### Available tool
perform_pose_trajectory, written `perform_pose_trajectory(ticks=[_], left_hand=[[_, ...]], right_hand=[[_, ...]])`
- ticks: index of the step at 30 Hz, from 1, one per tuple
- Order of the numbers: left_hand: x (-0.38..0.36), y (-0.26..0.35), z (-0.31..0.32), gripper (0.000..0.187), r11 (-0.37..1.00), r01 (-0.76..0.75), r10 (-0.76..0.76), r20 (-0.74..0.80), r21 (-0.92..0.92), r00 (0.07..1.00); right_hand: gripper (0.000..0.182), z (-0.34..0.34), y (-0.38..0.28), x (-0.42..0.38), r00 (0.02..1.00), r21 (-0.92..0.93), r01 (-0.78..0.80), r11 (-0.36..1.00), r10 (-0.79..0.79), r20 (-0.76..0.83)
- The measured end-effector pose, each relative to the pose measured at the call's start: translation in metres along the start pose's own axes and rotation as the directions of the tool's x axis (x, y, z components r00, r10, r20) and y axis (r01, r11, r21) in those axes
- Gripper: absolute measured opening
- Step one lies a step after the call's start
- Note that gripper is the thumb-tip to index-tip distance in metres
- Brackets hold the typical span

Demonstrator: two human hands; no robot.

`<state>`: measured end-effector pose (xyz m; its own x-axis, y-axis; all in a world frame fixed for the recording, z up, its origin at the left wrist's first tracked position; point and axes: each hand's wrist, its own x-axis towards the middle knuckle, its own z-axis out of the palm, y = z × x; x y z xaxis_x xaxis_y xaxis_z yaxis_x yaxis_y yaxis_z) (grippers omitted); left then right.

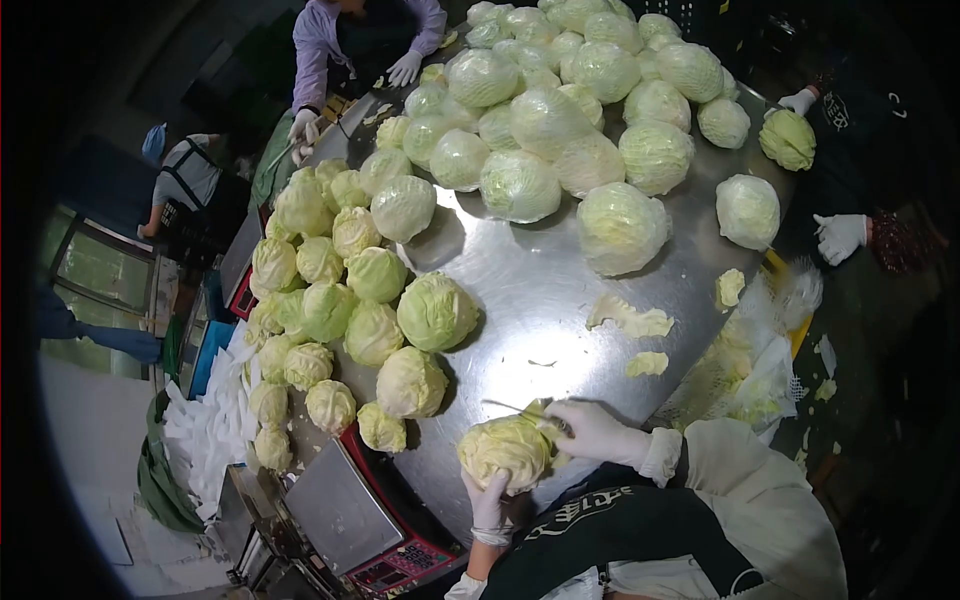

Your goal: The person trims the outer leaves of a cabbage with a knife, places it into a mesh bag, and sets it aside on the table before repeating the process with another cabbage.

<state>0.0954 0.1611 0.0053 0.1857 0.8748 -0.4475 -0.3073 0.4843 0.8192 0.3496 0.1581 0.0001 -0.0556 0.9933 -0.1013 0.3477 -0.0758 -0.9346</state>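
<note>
so there's this round pale yellow-green cabbage head (506, 451) sitting at the near edge of the shiny steel table, outer leaves crinkly and a bit loose. A thin knife blade (512, 407) lies flat just over its top, pointing left.

Head cam, steep down, close over table (520, 290)

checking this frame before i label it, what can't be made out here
Head view:
- Knife blade: thin, blurred; its tip is lost against the held cabbage.
- Left hand: fingers hidden beneath that cabbage.
- Scale display: too small to read.
- Right hand: grip on the handle hidden.
</note>
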Motion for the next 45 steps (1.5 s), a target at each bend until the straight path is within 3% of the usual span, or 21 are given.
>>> perform_pose_trajectory(ticks=[3,4,6,8,10,13,16,17,19,22,26,28,32,34,36,37,38,40,42,43,45], left_hand=[[-0.004,0.015,-0.006,0.078,0.975,0.118,-0.113,0.04,-0.186,0.993],[-0.006,0.016,-0.01,0.078,0.941,0.191,-0.176,0.076,-0.281,0.981],[0.002,0.02,-0.007,0.086,0.985,0.071,-0.063,0.057,-0.158,0.996],[0.018,0.016,-0.016,0.099,0.826,-0.35,0.294,0.193,0.442,0.936],[0.023,0.032,0.01,0.109,0.765,-0.39,0.332,0.204,0.512,0.921],[0.037,0.054,0.025,0.111,0.186,-0.676,0.28,0.62,0.713,0.732],[0.025,0.056,0.035,0.112,0.126,-0.665,0.34,0.597,0.736,0.726],[0.021,0.051,0.036,0.112,0.125,-0.669,0.335,0.603,0.733,0.724],[0.008,0.036,0.041,0.12,0.85,-0.286,0.198,0.236,0.442,0.951],[-0.008,0.022,0.074,0.126,0.933,-0.205,0.155,0.183,0.295,0.971],[0.023,0.002,0.035,0.125,0.832,-0.333,0.309,0.127,0.445,0.943],[0.025,0.009,0.024,0.118,0.909,-0.283,0.272,0.079,0.305,0.959],[0.029,0.004,-0.021,0.099,0.994,-0.093,0.099,0.125,-0.056,0.987],[0.026,0.001,-0.038,0.099,0.873,0.2,-0.125,0.193,-0.445,0.973],[0.027,0.006,-0.036,0.106,0.875,0.199,-0.132,0.177,-0.441,0.975],[0.029,0.016,-0.022,0.111,0.976,0.017,0.022,0.174,-0.216,0.984],[0.031,0.026,-0.007,0.116,0.984,-0.18,0.172,0.21,0.018,0.962],[0.035,0.027,0.011,0.125,0.97,-0.23,0.209,0.206,0.082,0.956],[0.044,0.021,0.013,0.129,0.87,-0.448,0.346,0.392,0.206,0.852],[0.042,0.022,0.02,0.133,0.888,-0.417,0.313,0.411,0.194,0.856],[0.039,0.027,0.023,0.133,0.906,-0.366,0.239,0.457,0.212,0.856]], right_hand=[[0.028,-0.027,0.033,0.01,0.94,-0.056,-0.187,0.981,0.162,-0.299],[0.034,-0.042,0.045,0.01,0.89,-0.212,-0.142,0.967,0.031,-0.456],[0.053,-0.072,0.023,0.007,0.882,-0.326,-0.227,0.918,0.052,-0.468],[0.062,-0.086,-0.018,0.001,0.909,-0.312,-0.172,0.934,0.029,-0.415],[0.079,-0.075,-0.037,0.0,0.959,-0.245,-0.144,0.959,0.074,-0.274],[0.077,-0.05,-0.045,0.003,0.992,-0.108,0.118,0.987,-0.123,-0.036],[0.07,-0.038,-0.043,0.006,0.99,-0.166,0.141,0.976,-0.136,0.039],[0.064,-0.039,-0.038,0.004,0.996,-0.089,0.089,0.992,-0.09,0.001],[0.058,-0.041,-0.038,0.001,0.999,-0.012,0.03,0.999,-0.031,-0.045],[0.048,-0.035,-0.043,-0.005,0.997,-0.083,0.007,0.997,-0.013,-0.071],[0.03,-0.031,-0.033,-0.006,0.984,-0.046,0.027,0.999,-0.035,-0.172],[0.028,-0.041,-0.023,-0.007,0.967,-0.008,-0.127,0.992,0.122,-0.222],[0.024,-0.071,0.011,-0.012,0.892,0.189,-0.111,0.976,0.182,-0.414],[0.03,-0.102,0.009,-0.019,0.825,0.078,-0.349,0.934,0.346,-0.447],[0.04,-0.101,-0.007,-0.023,0.847,-0.099,-0.244,0.965,0.162,-0.507],[0.05,-0.097,-0.014,-0.025,0.845,-0.282,-0.145,0.949,-0.03,-0.534],[0.05,-0.091,-0.019,-0.025,0.844,-0.284,-0.152,0.947,-0.025,-0.536],[0.071,-0.074,-0.031,-0.023,0.981,0.064,-0.114,0.991,0.123,-0.152],[0.078,-0.048,-0.027,-0.017,0.991,0.169,-0.127,0.978,0.132,-0.023],[0.063,-0.028,-0.017,-0.013,0.99,0.268,0.045,0.962,-0.006,-0.144],[0.052,-0.028,0.0,-0.011,0.991,0.258,-0.116,0.959,0.129,-0.035]])
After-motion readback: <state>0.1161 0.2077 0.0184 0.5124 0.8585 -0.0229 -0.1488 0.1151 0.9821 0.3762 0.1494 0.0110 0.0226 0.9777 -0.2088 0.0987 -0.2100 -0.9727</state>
